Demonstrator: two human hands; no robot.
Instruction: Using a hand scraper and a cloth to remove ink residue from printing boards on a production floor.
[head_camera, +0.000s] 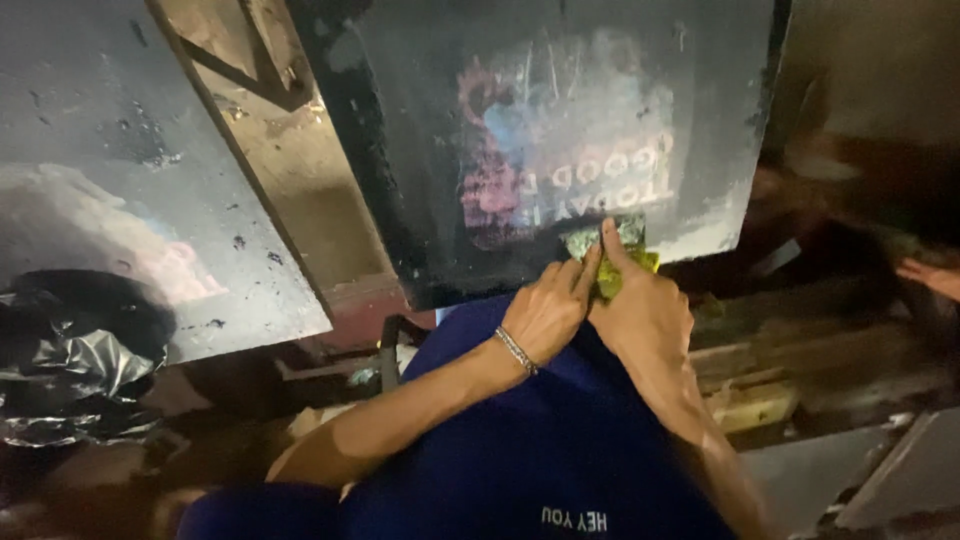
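We take the dark printing board (560, 140) as our landmark, a black slab tilted across the upper middle of the view with a faded multicoloured print (560, 150) on its face. At the board's lower edge, just below the print, both our hands meet on a yellow-green scrubbing sponge (612, 255). Our right hand (645, 315) presses the sponge against the board, its fingers (610, 240) together and clamped over the sponge's top. Our left hand (545, 310) lies just beside the right one and touches it, with its fingers (588, 272) together and stretched along the sponge's near side. A thin metal bracelet (516, 350) sits on the left wrist. Below the board, blue cloth (540, 450) spreads under both forearms and reaches up to the board's lower edge. Left of the board, past a bare wooden frame (300, 180), a second grey slab (110, 180) carries a pale smeared print. Below that slab, crumpled shiny black plastic (70, 370) lies in a heap. Far right of the board, another person's fingertips (930, 275) show at the edge of the view, blurred. Below and right of the board we see a pale wooden block (755, 405) among dim planks.
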